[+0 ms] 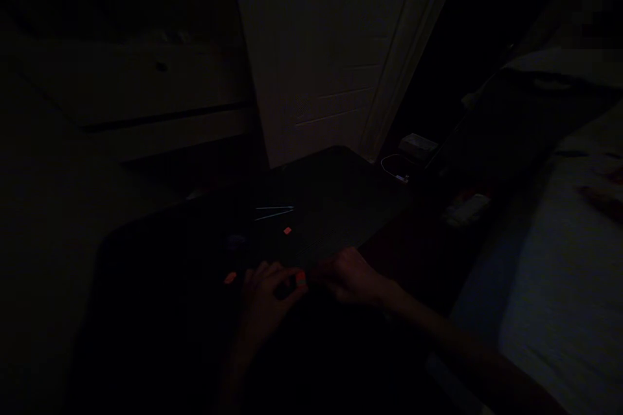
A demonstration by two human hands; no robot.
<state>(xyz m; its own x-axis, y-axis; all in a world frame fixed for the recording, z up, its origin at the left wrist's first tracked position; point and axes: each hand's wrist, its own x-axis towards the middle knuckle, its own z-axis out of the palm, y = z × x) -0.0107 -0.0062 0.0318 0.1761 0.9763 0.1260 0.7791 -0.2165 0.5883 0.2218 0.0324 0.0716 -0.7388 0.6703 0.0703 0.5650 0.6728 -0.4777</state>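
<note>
In very dim light, my left hand pinches a small orange piece between thumb and index finger, over a dark tabletop. My right hand is just to the right of that piece, its fingers curled together; what they hold, if anything, is lost in the dark. A flat orange piece lies left of my left hand. Another orange piece rests farther up the surface. Beyond it lie thin metal tweezers, their two arms spread apart. A faint dark round object is near the tweezers.
A pale door stands behind the surface, with a drawer front on the left. At the right are a white cable, a small box and a bed with a light cover.
</note>
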